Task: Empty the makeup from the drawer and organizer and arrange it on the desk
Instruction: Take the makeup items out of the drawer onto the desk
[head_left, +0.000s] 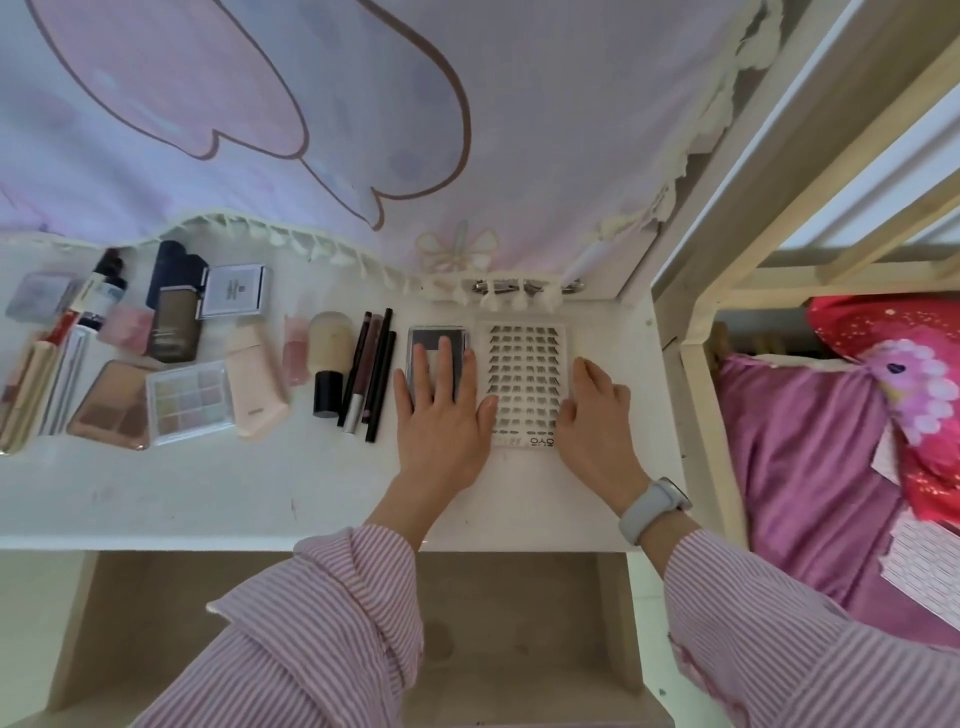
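**Head view: two lash trays being squared up on the desk**

Head view: the left hand (441, 410) is laid flat, fingers straight, on the small lash case (438, 358); nothing is gripped. The right hand (597, 410) is pressed, fingers lightly bent, against the edge of the lash card (524, 379). Both lie on the desk (208, 493) beside the pencils (371, 374). Edges are best nudged parallel, lightly, so the row stays even.

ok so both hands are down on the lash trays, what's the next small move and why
Probably lift both hands away. The left hand lies flat on the small clear lash case, and the right hand rests at the right edge of the lash sheet. Both pieces already sit side by side, in line with the pencils and the rest of the row on the desk.
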